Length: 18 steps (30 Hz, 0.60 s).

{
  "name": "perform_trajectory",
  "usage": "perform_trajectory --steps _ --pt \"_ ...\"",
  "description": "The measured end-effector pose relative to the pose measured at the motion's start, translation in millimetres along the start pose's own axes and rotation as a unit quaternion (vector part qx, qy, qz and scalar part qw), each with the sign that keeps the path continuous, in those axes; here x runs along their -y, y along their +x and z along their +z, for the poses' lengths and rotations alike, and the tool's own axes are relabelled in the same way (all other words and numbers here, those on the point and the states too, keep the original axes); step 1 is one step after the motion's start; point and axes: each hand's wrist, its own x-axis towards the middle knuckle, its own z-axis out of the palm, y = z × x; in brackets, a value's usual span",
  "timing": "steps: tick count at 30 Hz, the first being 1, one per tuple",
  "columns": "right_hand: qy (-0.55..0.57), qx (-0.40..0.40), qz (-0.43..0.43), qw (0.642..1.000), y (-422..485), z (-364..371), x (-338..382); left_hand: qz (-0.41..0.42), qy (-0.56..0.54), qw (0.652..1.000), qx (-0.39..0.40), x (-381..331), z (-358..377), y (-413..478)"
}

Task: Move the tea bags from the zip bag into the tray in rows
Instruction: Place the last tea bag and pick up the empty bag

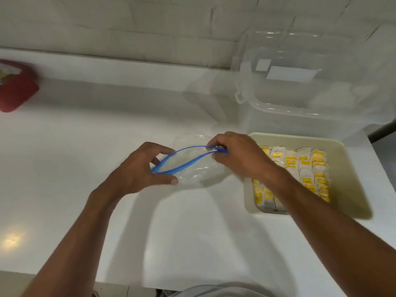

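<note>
Both bare forearms reach in from the near edge, converging toward the middle. The left grip (139, 168) lies back-up, thumb stretched along the near side and forefinger bent over the far side, pinching the left end of the zip bag (192, 168). The right grip (240, 155), knuckles up, pinches the bag's right end between fingertips and thumb

White countertop (85, 136) backed by a white painted brick wall (128, 22), low ledge (107, 67) along the back edge, warm light glare (12, 240) near the front left corner.
</note>
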Motion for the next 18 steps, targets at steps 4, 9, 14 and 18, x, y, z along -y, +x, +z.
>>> perform_trajectory --steps 4,9,14,18 --pt "0.075 0.007 0.023 0.997 -3 -38 -4 0.005 -0.109 0.991 -0.078 -15 -12 4" --pt "0.049 -0.065 0.022 0.996 -4 -43 1 0.049 0.027 0.988 -0.141 -33 -10 12" --pt "0.204 -0.096 0.065 0.972 -6 -44 -6 -0.009 -0.101 0.971 -0.215 -34 -8 15" --pt "0.415 -0.090 0.100 0.900 -13 -29 3 -0.043 -0.371 0.913 -0.165 -54 9 14"
